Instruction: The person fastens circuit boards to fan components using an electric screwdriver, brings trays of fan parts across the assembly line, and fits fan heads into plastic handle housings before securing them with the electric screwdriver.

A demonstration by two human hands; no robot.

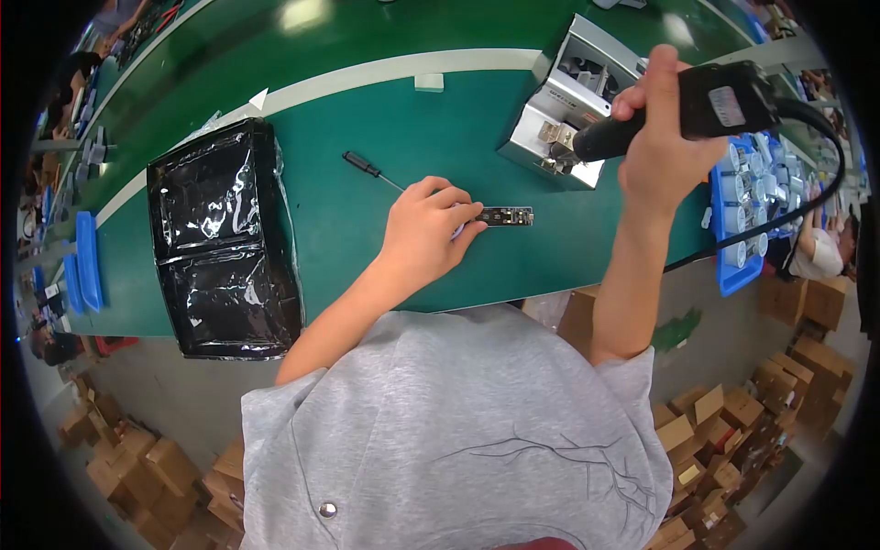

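My left hand [423,231] is closed on one end of a small dark circuit board [510,216] lying on the green mat. The board's other end sticks out to the right of my fingertips, and its gripped end is hidden. Raised at the right, my right hand [667,151] is wrapped round a black electric screwdriver [726,103] with a thick cable. Its front end meets the metal outlet of a silver screw feeder [566,103]; the bit's tip cannot be made out. A small hand screwdriver [363,164] lies above my left hand, its shaft pointing towards it.
A black plastic-wrapped tray [213,188] lies at the left. Blue bins [87,261] stand beyond it. At the far right, a blue tray [733,275] holds several pale round parts. A pale block [428,82] sits at the back. The cable [839,151] loops at the right.
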